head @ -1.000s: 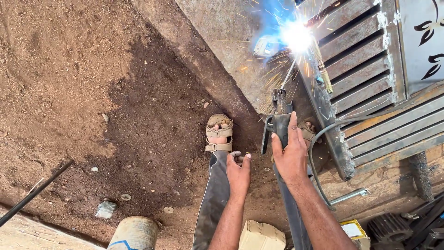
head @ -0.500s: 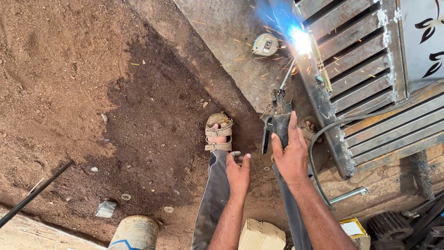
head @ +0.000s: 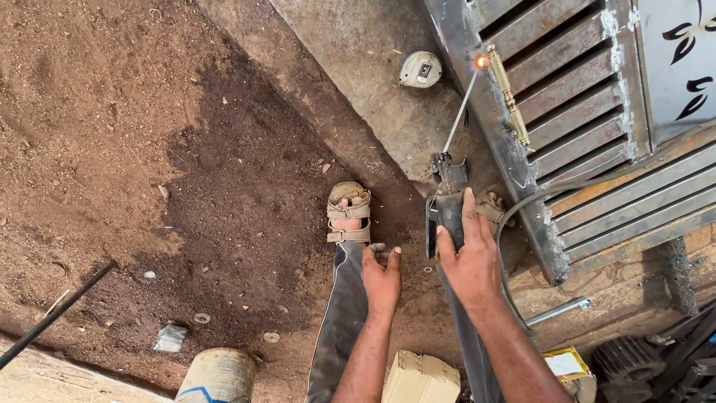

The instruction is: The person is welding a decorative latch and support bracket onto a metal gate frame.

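The rod [head: 456, 112], its tip glowing, is touching the gate [head: 574, 127] frame near the hinge [head: 509, 93]. The right hand [head: 470, 257] is clenching the holder [head: 446, 213]; keeping it steady matters. The left hand [head: 382, 276] is resting half-open on the knee.

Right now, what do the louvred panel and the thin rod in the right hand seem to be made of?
The louvred panel: seems bare steel, grey and dull with rust-brown patches on its slats. The thin rod, held by the right hand through a dark holder: probably coated metal, pale grey and matte, its tip glowing orange.
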